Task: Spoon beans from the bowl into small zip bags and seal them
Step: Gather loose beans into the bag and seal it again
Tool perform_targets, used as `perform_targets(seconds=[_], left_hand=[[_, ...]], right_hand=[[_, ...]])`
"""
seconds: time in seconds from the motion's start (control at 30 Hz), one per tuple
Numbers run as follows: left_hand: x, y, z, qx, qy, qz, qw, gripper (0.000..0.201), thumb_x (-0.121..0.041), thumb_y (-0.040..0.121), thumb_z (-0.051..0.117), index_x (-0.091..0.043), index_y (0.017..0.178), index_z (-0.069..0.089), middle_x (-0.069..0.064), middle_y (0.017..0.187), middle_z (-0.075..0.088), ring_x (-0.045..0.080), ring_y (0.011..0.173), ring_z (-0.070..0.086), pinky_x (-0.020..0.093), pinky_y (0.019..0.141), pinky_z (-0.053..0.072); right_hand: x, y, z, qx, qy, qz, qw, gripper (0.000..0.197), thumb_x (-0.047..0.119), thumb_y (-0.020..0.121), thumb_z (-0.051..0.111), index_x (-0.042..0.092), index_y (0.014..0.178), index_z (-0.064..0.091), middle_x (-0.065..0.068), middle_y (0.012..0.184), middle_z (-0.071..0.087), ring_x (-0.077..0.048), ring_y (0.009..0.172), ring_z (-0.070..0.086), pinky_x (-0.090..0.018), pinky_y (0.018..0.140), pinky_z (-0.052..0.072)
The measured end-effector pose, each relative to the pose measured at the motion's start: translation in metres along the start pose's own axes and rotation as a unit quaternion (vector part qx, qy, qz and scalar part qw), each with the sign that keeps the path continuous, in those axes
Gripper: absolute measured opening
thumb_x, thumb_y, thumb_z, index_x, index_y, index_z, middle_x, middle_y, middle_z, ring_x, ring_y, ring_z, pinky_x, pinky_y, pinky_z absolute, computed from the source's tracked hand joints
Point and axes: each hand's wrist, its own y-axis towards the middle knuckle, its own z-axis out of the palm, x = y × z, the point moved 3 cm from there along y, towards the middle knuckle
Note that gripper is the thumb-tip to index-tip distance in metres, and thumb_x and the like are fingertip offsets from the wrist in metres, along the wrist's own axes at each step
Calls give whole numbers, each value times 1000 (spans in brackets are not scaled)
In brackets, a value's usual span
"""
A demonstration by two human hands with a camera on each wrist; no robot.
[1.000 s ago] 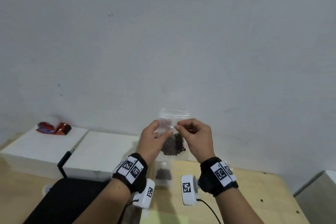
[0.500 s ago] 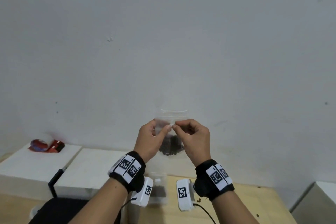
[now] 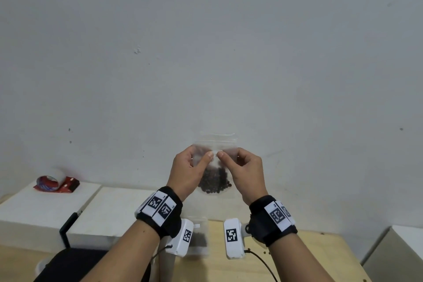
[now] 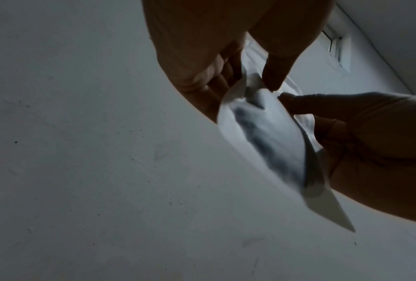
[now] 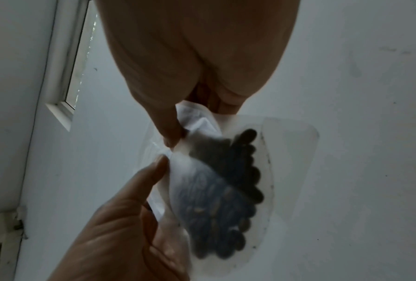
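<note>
A small clear zip bag (image 3: 217,144) with dark beans (image 3: 215,182) in its lower part hangs upright in the air in front of the wall. My left hand (image 3: 190,167) pinches its upper left part and my right hand (image 3: 242,165) pinches its upper right part, thumbs almost meeting at the zip strip. The right wrist view shows the beans (image 5: 228,192) through the bag (image 5: 288,152), with my right hand (image 5: 175,133) above and my left hand (image 5: 130,209) below. In the left wrist view both hands hold the bag (image 4: 269,136). The bowl and spoon are out of view.
A second clear bag (image 3: 200,239) with beans stands on the wooden table (image 3: 309,256) below my wrists. A red tape dispenser (image 3: 56,183) lies on white blocks (image 3: 34,210) at the left. A black chair (image 3: 68,263) is at the lower left. A white box (image 3: 398,254) sits at the right.
Both hands have raised the bag a little against the wall and the head view has tilted upward. The pinch on the bag's top stays the same.
</note>
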Motion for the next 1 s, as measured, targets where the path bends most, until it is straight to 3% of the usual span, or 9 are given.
perform_targets(seconds=[0.1, 0.23, 0.37, 0.47, 0.53, 0.63, 0.73, 0.8, 1.0], left_hand=[[6, -1, -1, -2, -6, -8, 1000, 9, -33, 95, 75, -25, 96, 77, -3, 90, 79, 19, 80, 73, 41, 76, 59], [9, -3, -1, -9, -3, -8, 1000, 5, -26, 97, 74, -23, 95, 77, -5, 89, 79, 14, 85, 73, 33, 82, 58], [15, -3, -4, -32, -27, -28, 999, 5, -26, 96, 75, -22, 95, 77, -6, 88, 78, 12, 87, 74, 37, 88, 59], [26, -7, -4, 8, -21, -55, 998, 16, -40, 94, 75, -27, 104, 73, -10, 99, 77, 9, 99, 72, 39, 94, 59], [37, -14, -3, 53, -26, -75, 995, 24, -36, 92, 78, -29, 111, 64, -15, 107, 73, 4, 106, 69, 27, 91, 57], [64, -26, -5, 100, -80, -115, 985, 46, -25, 81, 86, -26, 121, 63, 1, 116, 76, 22, 108, 75, 35, 88, 62], [91, -38, -5, 93, -80, -150, 981, 54, -15, 81, 88, -31, 125, 62, 7, 118, 75, 24, 106, 76, 46, 91, 63], [114, -43, -4, 68, -71, -180, 979, 62, -18, 81, 89, -40, 130, 58, 11, 120, 73, 24, 106, 76, 52, 95, 61], [193, -63, -3, 66, -13, -253, 965, 96, -19, 84, 87, -67, 148, 33, 17, 147, 56, 22, 127, 64, 49, 106, 55]], right_hand=[[0, -3, 0, 9, 1, -4, 1000, 11, 24, 88, 82, 15, 84, 78, -10, 79, 75, -25, 77, 70, -42, 81, 59], [-10, -4, 1, 19, -10, 6, 1000, 10, 25, 88, 82, 17, 89, 78, -8, 79, 75, -22, 76, 70, -37, 77, 58], [-24, -13, 5, 67, -41, 15, 997, 5, 24, 91, 80, 20, 93, 77, -11, 84, 73, -23, 76, 69, -35, 70, 57], [-36, -19, 5, 58, -33, 30, 997, 2, 20, 92, 77, 18, 92, 78, -7, 82, 75, -23, 77, 70, -36, 71, 57], [-43, -20, 4, 41, -27, 37, 998, 3, 18, 93, 76, 16, 93, 78, -5, 81, 75, -17, 76, 69, -35, 71, 57], [-59, -21, 2, 24, -31, 53, 998, 4, 22, 92, 77, 20, 95, 78, -11, 86, 74, -20, 80, 68, -42, 76, 58], [-84, -26, -1, 44, -41, 77, 995, 18, 22, 90, 80, 26, 107, 74, -6, 93, 75, -30, 84, 71, -44, 76, 60], [-107, -33, -2, 77, -30, 104, 991, 40, 15, 88, 81, 30, 122, 68, -5, 97, 70, -24, 77, 68, -37, 74, 59], [-194, -53, 2, 123, -43, 195, 972, 95, 7, 85, 81, 57, 150, 34, -14, 107, 62, -22, 74, 67, -45, 73, 63]])
